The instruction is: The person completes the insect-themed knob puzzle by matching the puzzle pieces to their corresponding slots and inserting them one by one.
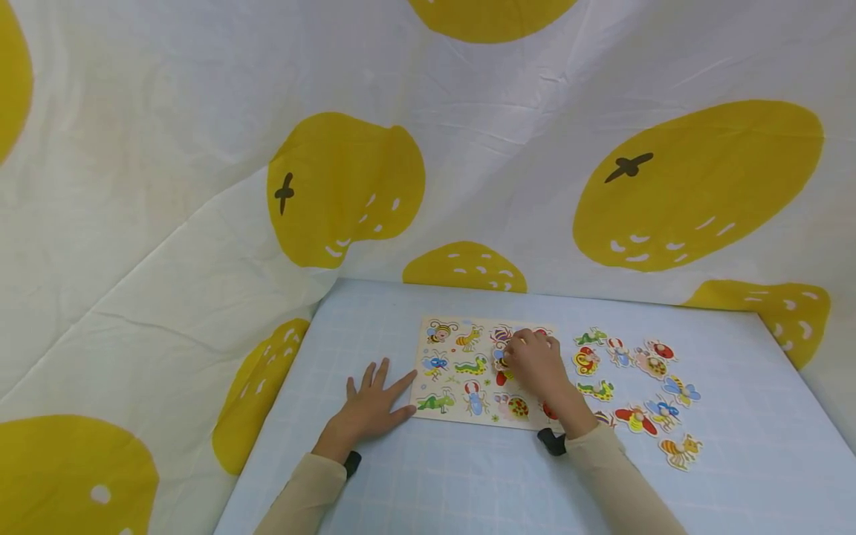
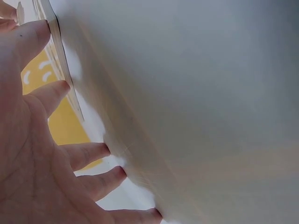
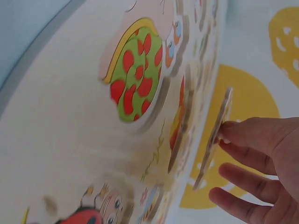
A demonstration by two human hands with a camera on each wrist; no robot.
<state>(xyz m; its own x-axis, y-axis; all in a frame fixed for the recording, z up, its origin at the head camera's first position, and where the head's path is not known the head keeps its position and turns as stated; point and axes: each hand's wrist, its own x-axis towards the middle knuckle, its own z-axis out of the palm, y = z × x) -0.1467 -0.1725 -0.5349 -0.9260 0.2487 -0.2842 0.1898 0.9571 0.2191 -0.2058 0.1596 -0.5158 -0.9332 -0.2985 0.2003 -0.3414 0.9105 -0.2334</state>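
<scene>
A pale wooden puzzle board [image 1: 455, 384] [image 3: 46, 140] with colourful insect and snail pictures lies on the table. My right hand [image 1: 538, 364] [image 3: 254, 158] is over the board's right half. Between thumb and index finger it pinches a thin wooden puzzle piece [image 3: 215, 135], seen edge-on in the right wrist view and apart from the board. Its picture is mostly hidden. My left hand [image 1: 371, 405] [image 2: 37, 144] lies with fingers spread by the board's left edge. Its thumb and index fingertip touch that edge; the other fingertips rest on the tablecloth.
Several loose insect pieces lie right of the board, including a blue-winged bug [image 1: 682, 390], a red-winged bug [image 1: 635, 420] and an orange ant-like piece [image 1: 680, 452]. A light blue checked cloth [image 1: 435, 483] covers the table. White fabric with yellow fruit shapes [image 1: 495, 186] hangs behind and at left.
</scene>
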